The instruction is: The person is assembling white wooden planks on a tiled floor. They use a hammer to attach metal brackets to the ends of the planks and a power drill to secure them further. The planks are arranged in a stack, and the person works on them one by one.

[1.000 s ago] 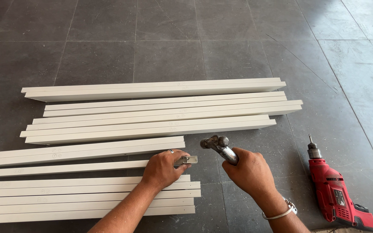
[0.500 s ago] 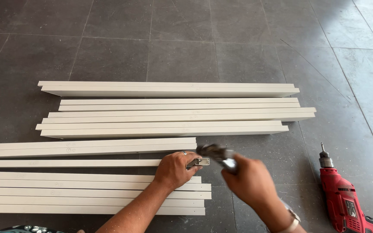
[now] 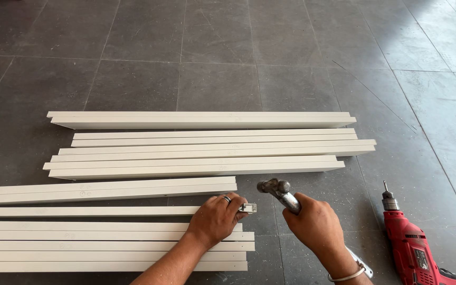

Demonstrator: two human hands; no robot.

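Hammer (image 3: 274, 187) raised again since a moment ago, gripped in right hand (image 3: 316, 226). Left hand (image 3: 216, 219) pinning bracket (image 3: 248, 208) to strip (image 3: 85, 211). Best struck squarely, fingers clear.

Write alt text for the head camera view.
A person's right hand holds a metal hammer raised beside a small metal fitting that the left hand steadies at the end of a white strip. More white strips and a red drill lie on grey floor tiles.
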